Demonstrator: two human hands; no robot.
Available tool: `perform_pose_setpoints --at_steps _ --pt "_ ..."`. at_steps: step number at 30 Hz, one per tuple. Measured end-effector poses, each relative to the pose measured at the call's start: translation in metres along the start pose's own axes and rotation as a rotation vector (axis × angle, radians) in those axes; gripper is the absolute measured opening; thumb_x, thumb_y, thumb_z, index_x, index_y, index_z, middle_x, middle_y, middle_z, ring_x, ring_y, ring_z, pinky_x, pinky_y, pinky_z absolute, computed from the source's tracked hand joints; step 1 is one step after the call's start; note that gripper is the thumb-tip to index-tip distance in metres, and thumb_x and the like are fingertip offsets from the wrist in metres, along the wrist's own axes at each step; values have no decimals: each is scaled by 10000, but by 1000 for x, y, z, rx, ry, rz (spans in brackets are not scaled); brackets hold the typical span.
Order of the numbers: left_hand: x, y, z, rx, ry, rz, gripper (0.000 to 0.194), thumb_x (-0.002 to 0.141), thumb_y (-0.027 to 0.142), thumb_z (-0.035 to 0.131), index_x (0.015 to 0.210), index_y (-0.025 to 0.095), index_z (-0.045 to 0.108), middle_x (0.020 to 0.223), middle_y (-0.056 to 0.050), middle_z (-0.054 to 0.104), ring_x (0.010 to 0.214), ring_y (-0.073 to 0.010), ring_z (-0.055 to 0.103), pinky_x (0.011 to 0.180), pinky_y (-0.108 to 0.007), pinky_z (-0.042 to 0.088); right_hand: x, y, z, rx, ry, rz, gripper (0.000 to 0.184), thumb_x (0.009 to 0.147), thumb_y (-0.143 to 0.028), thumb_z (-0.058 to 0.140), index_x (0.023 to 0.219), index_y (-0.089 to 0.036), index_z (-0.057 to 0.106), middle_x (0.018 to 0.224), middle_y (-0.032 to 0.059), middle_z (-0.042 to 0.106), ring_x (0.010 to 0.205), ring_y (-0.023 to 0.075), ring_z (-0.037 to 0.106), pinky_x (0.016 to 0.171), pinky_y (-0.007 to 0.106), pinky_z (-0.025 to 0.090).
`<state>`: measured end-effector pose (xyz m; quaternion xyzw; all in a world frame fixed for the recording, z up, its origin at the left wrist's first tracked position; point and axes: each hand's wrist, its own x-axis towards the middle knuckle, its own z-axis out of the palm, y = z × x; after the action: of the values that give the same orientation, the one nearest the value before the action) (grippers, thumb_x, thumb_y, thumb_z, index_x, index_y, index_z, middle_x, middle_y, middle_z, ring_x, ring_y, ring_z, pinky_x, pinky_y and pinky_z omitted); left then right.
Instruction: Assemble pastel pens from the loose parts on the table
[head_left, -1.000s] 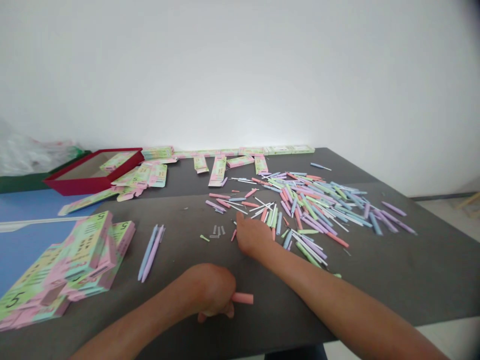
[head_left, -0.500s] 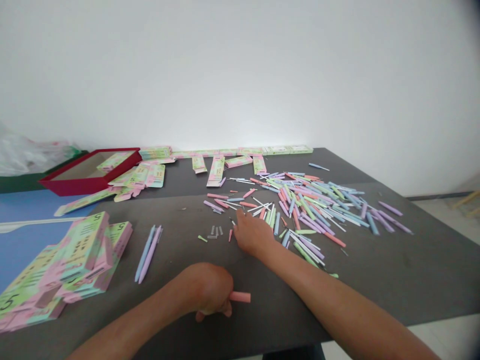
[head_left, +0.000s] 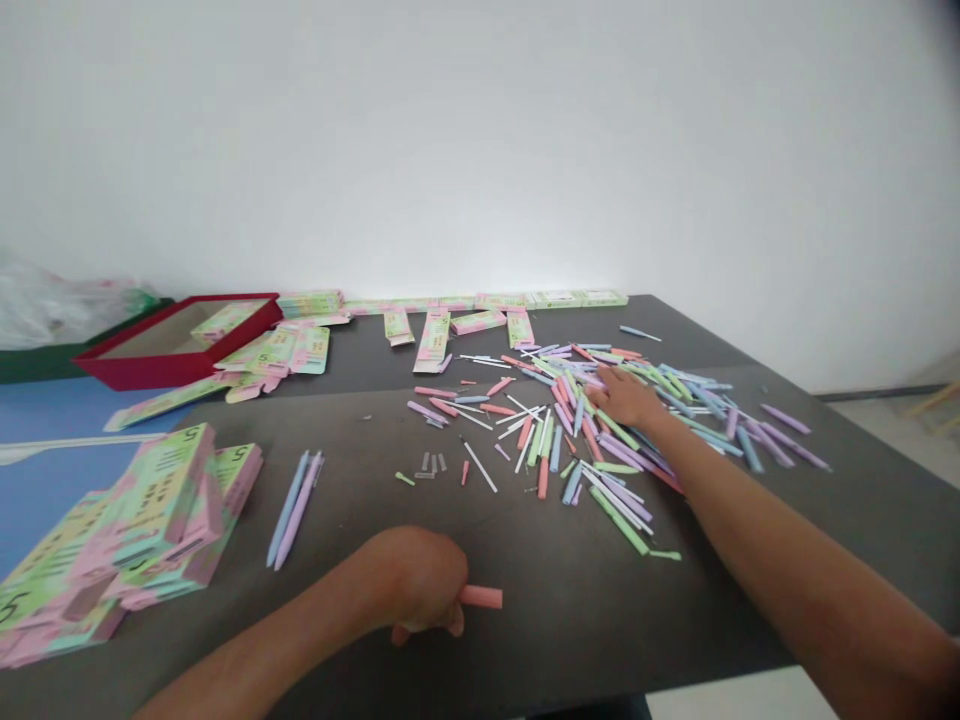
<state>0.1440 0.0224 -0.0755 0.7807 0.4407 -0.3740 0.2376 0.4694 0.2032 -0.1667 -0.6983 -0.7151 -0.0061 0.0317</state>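
Dark grey tabletop point(head_left: 555, 580): two slim pastel pens point(head_left: 299, 511), 8 o'clock.
Left hand point(head_left: 430, 577): clamped, one coral plastic tube point(head_left: 482, 597).
Right hand point(head_left: 625, 398): at pastel pen-part heap point(head_left: 625, 455), 3 o'clock; can't tell grip.

Legible marks: the numeral "5" only, dark, on pastel cartons.

Top box point(head_left: 155, 500), stacked nearer the camera than the red box point(head_left: 127, 372): a "5" at its far end, lines of small lettering along the face, too blurred to read.

Right box point(head_left: 234, 478), same stack, also on the camera side of the red box: another "5" near its far end.

Left box point(head_left: 45, 560), same side of the red box: a "5" at its near end, turned sideways.

Flat cartons point(head_left: 279, 352), just right of the red box: one small "5"; remaining print unreadable.

Back row point(head_left: 559, 299), well right of the red box: print too small to read.
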Motion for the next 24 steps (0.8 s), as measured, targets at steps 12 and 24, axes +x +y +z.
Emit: perform_pose_setpoints --at_steps 12,24 --pt "-3 3 -5 -3 -44 -13 205 775 289 594 791 145 739 641 -96 719 611 -209 650 398 -247 276 -9 -1 -1 147 78 -326 461 933 -363 395 1333 -146 463 1366 128 495 1218 227 461 989 323 344" --pt "-8 8 -13 6 -95 -23 248 806 264 572 940 127 729 741 -127 745 699 -224 680 402 -254 266 9 58 1 131 290 44 365 903 -316 363 1083 -171 644 1009 116 694 874 255 620 705 314 423"
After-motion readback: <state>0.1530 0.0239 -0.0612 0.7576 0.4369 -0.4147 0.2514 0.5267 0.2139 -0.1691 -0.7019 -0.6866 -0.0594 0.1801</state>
